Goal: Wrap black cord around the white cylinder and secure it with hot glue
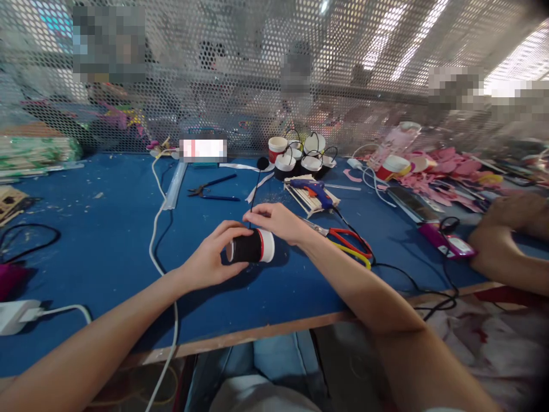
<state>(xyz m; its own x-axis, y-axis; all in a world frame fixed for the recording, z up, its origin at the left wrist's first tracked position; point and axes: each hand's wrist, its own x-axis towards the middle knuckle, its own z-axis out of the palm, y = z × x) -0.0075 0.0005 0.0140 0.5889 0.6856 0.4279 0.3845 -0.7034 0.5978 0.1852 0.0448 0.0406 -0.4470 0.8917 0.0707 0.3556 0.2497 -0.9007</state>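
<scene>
My left hand (212,257) is wrapped round a small paper cup (252,247) covered in black, with a red band and a white rim, held on its side just above the blue table (107,229). My right hand (278,220) pinches a thin black stick topped by a black pompom (262,163), with the stick's lower end at the cup. Both hands are closed.
Red and yellow scissors (349,240) lie right of my hands, a blue glue gun (315,191) on sticks behind. Finished cups (300,157) stand at the back, pliers (212,189) to the left. Cables cross the table. Another person's hands (501,240) rest at right beside pink foam pieces (441,166).
</scene>
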